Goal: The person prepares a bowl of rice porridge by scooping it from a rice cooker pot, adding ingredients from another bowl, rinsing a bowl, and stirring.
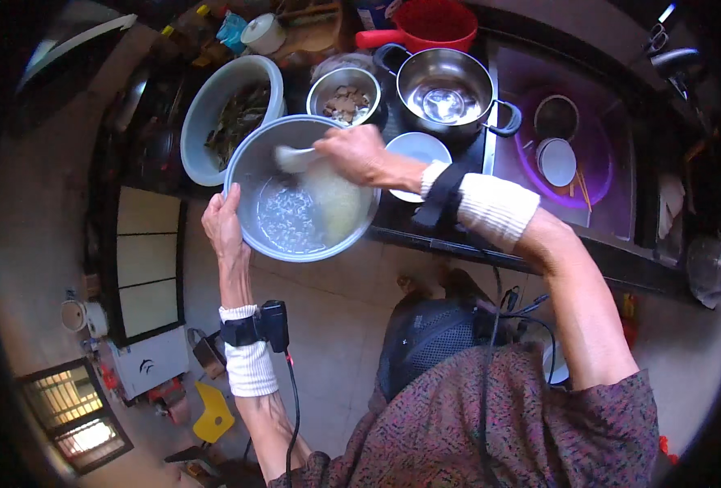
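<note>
My left hand (225,216) grips the left rim of a deep, round metal-looking bowl (251,229), tilted at the counter's front edge. Inside it are pale wet grains (290,213) and a yellowish mass (336,201) on the right. Above the bowl, my right hand (357,152) is closed on the handle of a pale spoon (292,158), whose head is motion-blurred. A pale round plate or bowl (418,149) lies partly under my right forearm.
Behind stand a tub of dark leaves (191,143), a metal bowl of brown chunks (315,97), a two-handled steel pot (446,104) and a red pan (440,27). In the sink (513,73) at right lie a purple basin (607,177), a white bowl (557,162) and chopsticks (583,189).
</note>
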### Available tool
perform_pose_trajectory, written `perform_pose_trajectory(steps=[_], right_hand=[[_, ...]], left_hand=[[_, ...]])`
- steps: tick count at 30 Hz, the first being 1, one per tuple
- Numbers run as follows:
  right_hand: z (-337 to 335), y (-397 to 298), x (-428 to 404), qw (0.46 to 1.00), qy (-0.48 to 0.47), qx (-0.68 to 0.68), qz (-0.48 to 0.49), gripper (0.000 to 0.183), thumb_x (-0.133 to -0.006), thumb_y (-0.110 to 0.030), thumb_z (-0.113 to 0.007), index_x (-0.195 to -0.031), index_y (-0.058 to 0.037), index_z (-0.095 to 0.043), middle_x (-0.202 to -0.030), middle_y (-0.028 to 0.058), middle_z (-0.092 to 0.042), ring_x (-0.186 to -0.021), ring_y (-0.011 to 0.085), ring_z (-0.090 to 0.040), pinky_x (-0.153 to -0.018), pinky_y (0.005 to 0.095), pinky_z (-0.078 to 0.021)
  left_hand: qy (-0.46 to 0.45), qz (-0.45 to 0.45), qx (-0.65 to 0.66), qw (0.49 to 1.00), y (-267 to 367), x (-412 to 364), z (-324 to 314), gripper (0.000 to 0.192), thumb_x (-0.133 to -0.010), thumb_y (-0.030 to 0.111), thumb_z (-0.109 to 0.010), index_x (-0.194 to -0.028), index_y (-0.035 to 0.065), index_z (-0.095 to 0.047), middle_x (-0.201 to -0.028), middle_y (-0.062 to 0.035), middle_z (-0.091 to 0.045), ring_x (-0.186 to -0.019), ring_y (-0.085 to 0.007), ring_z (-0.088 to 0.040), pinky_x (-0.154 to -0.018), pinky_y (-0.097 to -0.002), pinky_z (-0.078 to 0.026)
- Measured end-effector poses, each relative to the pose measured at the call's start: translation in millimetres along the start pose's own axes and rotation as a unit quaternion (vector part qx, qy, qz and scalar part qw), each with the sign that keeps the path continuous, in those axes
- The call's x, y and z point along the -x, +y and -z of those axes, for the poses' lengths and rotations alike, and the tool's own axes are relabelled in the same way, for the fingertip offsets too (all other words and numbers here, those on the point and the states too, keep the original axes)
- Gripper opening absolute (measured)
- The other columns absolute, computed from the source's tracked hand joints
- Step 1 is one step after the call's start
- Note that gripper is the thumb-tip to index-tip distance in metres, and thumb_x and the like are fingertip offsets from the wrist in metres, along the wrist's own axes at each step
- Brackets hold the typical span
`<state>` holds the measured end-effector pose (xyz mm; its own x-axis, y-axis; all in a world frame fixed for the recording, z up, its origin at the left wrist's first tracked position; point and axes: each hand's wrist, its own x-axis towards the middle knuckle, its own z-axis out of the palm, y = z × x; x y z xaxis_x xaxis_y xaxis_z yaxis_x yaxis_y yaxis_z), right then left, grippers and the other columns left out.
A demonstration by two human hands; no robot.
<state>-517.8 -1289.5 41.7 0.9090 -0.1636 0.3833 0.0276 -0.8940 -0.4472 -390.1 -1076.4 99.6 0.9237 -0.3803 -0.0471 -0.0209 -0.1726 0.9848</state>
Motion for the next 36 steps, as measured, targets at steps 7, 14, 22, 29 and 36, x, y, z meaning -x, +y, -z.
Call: perform_pose_trajectory(steps=[7, 14, 22, 29, 36], right_hand=[[2, -2, 10, 0.988, -0.12, -0.04, -0.087, 0.025, -0.066, -0.007, -0.056, -0.088, -0.0063, -0.067, -0.079, 0.0198, -0.065, -0.076, 0.0367, -0.065, -0.058, 0.0433, -0.051], [0, -8, 11, 0.987, -0.158, 0.015, 0.028, 0.024, -0.067, -0.007, -0.055, -0.087, 0.0003, -0.066, -0.077, 0.0247, -0.064, -0.074, 0.0398, -0.064, -0.059, 0.0461, -0.0505], [2, -37, 8, 0.976, -0.192, -0.076, -0.074, 0.021, -0.067, -0.008, -0.055, -0.082, 0.003, -0.065, -0.077, 0.0256, -0.063, -0.074, 0.0402, -0.064, -0.06, 0.048, -0.0505], [-31, -72, -16, 0.941, -0.126, -0.251, -0.188, 0.02, -0.07, -0.008, -0.052, -0.077, 0.0066, -0.063, -0.077, 0.0279, -0.063, -0.078, 0.0424, -0.064, -0.065, 0.05, -0.0509], [-1, -55, 3, 0.96, -0.184, -0.141, -0.156, 0.021, -0.07, -0.008, -0.049, -0.077, 0.0056, -0.063, -0.075, 0.0294, -0.062, -0.075, 0.0425, -0.064, -0.064, 0.0484, -0.0521]], left_hand=[[0.011, -0.021, 0.004, 1.0, 2, -2, -8, 0.026, -0.086, 0.011, -0.063, -0.064, 0.009, -0.05, -0.066, 0.0058, -0.049, -0.059, -0.0027, -0.04, -0.053, -0.0201, -0.034], [0.037, -0.005, -0.023, 0.999, -1, 0, -6, 0.03, -0.085, 0.012, -0.064, -0.062, 0.0101, -0.046, -0.063, 0.0075, -0.042, -0.058, -0.0026, -0.035, -0.052, -0.0208, -0.031], [0.09, -0.016, -0.055, 0.994, 5, 6, -16, 0.025, -0.085, 0.012, -0.063, -0.065, 0.007, -0.051, -0.064, 0.0068, -0.043, -0.059, -0.0035, -0.036, -0.052, -0.0218, -0.031], [0.047, -0.019, -0.063, 0.997, 3, 1, -12, 0.034, -0.086, 0.013, -0.063, -0.061, 0.0117, -0.039, -0.063, 0.0062, -0.037, -0.057, -0.0044, -0.034, -0.051, -0.023, -0.032], [0.053, -0.032, -0.064, 0.996, 3, 3, -11, 0.036, -0.087, 0.011, -0.062, -0.06, 0.0134, -0.037, -0.061, 0.0075, -0.035, -0.056, -0.0029, -0.032, -0.049, -0.0217, -0.029]])
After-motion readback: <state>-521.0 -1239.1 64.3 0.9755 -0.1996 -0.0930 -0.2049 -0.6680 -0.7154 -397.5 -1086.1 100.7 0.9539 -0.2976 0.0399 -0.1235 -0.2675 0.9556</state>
